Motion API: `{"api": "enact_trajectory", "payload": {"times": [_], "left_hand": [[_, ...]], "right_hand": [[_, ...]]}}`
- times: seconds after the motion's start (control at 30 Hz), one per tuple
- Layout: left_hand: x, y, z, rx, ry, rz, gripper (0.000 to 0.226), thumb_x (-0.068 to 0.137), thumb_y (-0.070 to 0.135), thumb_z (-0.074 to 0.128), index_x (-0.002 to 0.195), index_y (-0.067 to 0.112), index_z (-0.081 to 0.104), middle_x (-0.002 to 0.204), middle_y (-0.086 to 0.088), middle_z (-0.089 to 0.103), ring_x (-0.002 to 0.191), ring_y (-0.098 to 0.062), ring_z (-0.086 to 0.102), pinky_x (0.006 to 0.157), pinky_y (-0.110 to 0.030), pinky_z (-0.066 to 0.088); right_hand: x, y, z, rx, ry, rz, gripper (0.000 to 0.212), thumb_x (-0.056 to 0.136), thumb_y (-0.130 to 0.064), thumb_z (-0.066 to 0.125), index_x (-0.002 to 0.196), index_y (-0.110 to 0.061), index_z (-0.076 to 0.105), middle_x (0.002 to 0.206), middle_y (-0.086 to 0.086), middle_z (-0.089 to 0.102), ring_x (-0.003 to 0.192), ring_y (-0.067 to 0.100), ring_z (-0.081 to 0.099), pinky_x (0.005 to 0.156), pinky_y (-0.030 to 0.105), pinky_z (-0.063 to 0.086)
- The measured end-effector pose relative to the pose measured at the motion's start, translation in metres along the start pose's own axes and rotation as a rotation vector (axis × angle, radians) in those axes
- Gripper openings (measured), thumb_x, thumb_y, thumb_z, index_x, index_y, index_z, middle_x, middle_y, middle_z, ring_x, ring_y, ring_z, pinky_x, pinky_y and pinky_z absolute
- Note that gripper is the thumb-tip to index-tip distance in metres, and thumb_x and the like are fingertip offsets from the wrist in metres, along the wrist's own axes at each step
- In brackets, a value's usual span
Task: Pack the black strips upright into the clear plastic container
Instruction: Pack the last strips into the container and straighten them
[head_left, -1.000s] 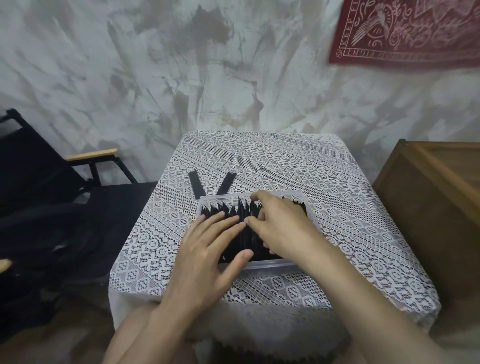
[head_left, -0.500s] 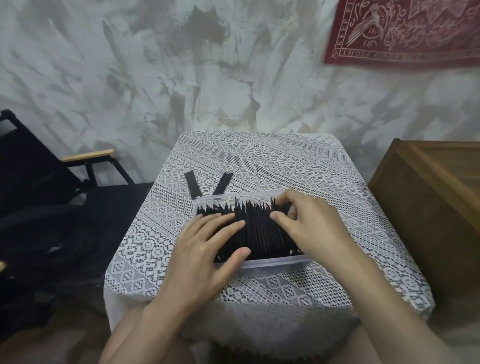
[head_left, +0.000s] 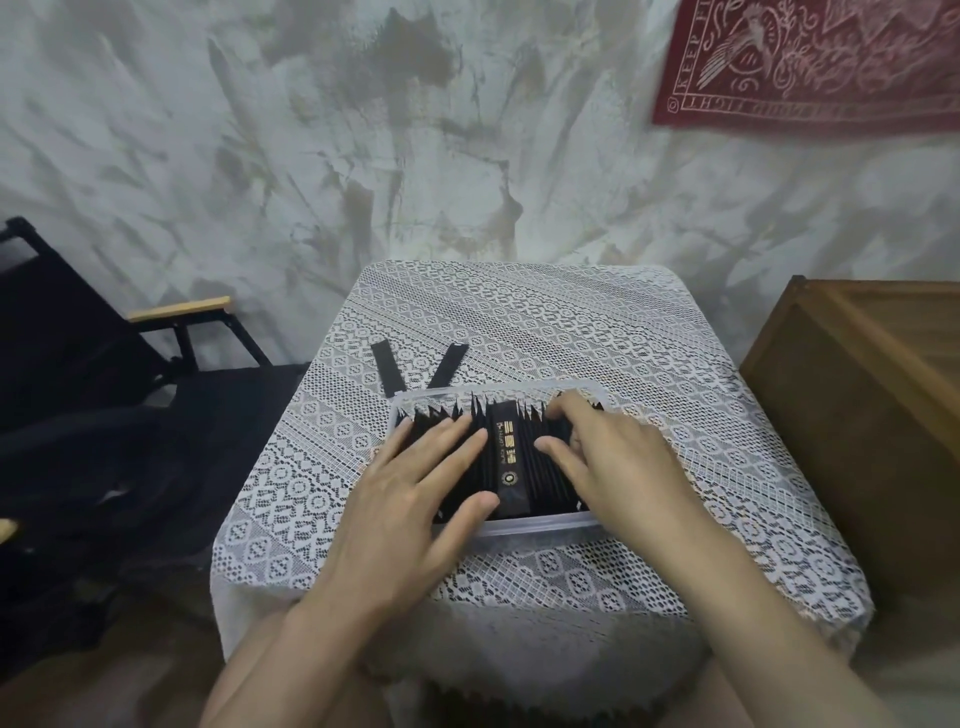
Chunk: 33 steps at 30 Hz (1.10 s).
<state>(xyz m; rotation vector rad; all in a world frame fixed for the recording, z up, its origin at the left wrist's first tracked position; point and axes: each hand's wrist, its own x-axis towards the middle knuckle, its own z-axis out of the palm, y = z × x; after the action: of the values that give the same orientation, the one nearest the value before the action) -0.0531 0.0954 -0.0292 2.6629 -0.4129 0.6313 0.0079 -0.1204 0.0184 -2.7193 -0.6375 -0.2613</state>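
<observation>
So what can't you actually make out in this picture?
Head view:
- Black strips under the left hand: covered by it.
- Whether the right hand pinches a strip: the hand itself hides that.
- Gold print on the face-up strip: too small.
- Red wall hanging: cut by the frame edge.

Logged container (head_left: 535, 525) as clear plastic, smooth, faint gloss on the rim. Read packed strips (head_left: 524, 457) as black film-like packaging, semi-matt, gold print on one face. Same matt black on loose strips (head_left: 388, 371) on the cloth. Took tablecloth (head_left: 519, 322) for white lace, open weave, matt. Found wall (head_left: 363, 156) rough, mottled grey plaster, flat finish. Put box (head_left: 857, 389) down as brown wood, visible grain, dull. Saw chair (head_left: 184, 343) with matt black frame, likely metal, and pale wooden armrest (head_left: 179, 310). Noted red hanging (head_left: 810, 57) as matt cloth, pale pattern.
</observation>
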Motion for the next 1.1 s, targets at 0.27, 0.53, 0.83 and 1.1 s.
{"api": "enact_trajectory", "payload": {"times": [0.27, 0.53, 0.83, 1.1], "left_hand": [[-0.005, 0.000, 0.005, -0.086, 0.175, -0.016, 0.049, 0.107, 0.043, 0.037, 0.144, 0.020, 0.058, 0.157, 0.003, 0.045, 0.149, -0.004, 0.031, 0.125, -0.040, 0.024], [-0.005, -0.005, 0.008, -0.099, 0.146, -0.019, 0.051, 0.108, 0.050, 0.035, 0.143, 0.024, 0.059, 0.152, 0.008, 0.051, 0.147, -0.005, 0.036, 0.123, -0.048, 0.029], [-0.004, -0.004, 0.007, -0.098, 0.139, -0.024, 0.048, 0.105, 0.054, 0.040, 0.140, 0.029, 0.062, 0.154, 0.008, 0.049, 0.148, -0.006, 0.036, 0.122, -0.049, 0.030], [-0.006, -0.004, 0.010, -0.135, 0.144, -0.049, 0.049, 0.107, 0.055, 0.036, 0.138, 0.030, 0.063, 0.156, 0.004, 0.047, 0.149, -0.010, 0.034, 0.122, -0.052, 0.029]], "right_hand": [[0.003, -0.009, -0.013, 0.060, 0.061, 0.026, 0.028, 0.101, -0.053, 0.049, 0.094, -0.028, 0.061, 0.067, -0.013, 0.055, 0.068, 0.014, 0.059, 0.070, 0.037, 0.051], [0.015, -0.032, -0.011, 0.144, -0.191, 0.192, 0.030, 0.089, -0.057, 0.067, 0.091, -0.027, 0.064, 0.089, -0.007, 0.069, 0.089, 0.019, 0.064, 0.078, 0.034, 0.048], [0.021, -0.030, -0.016, 0.280, -0.269, 0.264, 0.035, 0.090, -0.057, 0.066, 0.080, -0.024, 0.068, 0.081, -0.007, 0.069, 0.078, 0.010, 0.063, 0.063, 0.024, 0.043], [0.018, -0.034, -0.018, 0.298, -0.262, 0.235, 0.037, 0.096, -0.057, 0.057, 0.083, -0.024, 0.069, 0.074, -0.004, 0.072, 0.070, 0.016, 0.068, 0.073, 0.034, 0.056]]}}
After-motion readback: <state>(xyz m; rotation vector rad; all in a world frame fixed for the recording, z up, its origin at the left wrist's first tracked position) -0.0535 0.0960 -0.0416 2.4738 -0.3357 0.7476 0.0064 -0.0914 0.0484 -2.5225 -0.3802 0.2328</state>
